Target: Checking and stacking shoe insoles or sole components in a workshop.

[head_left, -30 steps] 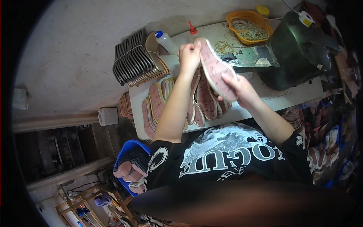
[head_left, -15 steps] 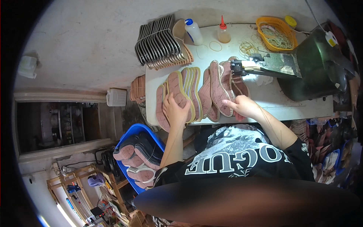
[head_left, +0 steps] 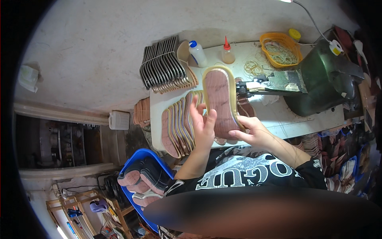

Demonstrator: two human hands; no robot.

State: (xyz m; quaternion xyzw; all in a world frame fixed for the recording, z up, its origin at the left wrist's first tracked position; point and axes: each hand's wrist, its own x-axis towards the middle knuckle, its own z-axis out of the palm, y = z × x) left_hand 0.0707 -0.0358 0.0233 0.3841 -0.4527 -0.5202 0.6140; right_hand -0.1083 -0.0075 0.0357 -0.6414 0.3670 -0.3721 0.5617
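A pinkish-brown shoe sole [head_left: 220, 99] with a yellow rim is raised above the white table [head_left: 274, 129], its wide end pointing away from me. My right hand [head_left: 254, 132] grips its near end, thumb on the face and fingers at the right edge. Beside its left edge is my left hand [head_left: 203, 129], fingers spread; whether its thumb touches the rim I cannot tell. Left of that hand, a row of similar soles [head_left: 177, 125] leans together on the table. Other soles [head_left: 245, 106] lie partly hidden behind the raised one.
A green machine [head_left: 318, 79] reaches over the table from the right. Bundled dark soles [head_left: 161, 65], a blue-capped bottle [head_left: 197, 54], a red-tipped bottle [head_left: 228, 53] and a yellow basket [head_left: 280, 51] of rubber bands line the back. A blue bin [head_left: 133, 159] of soles stands at left.
One yellow-rimmed sole has been lifted off the table and is now in my right hand. My left hand has moved right, away from the row, and its fingers have spread.
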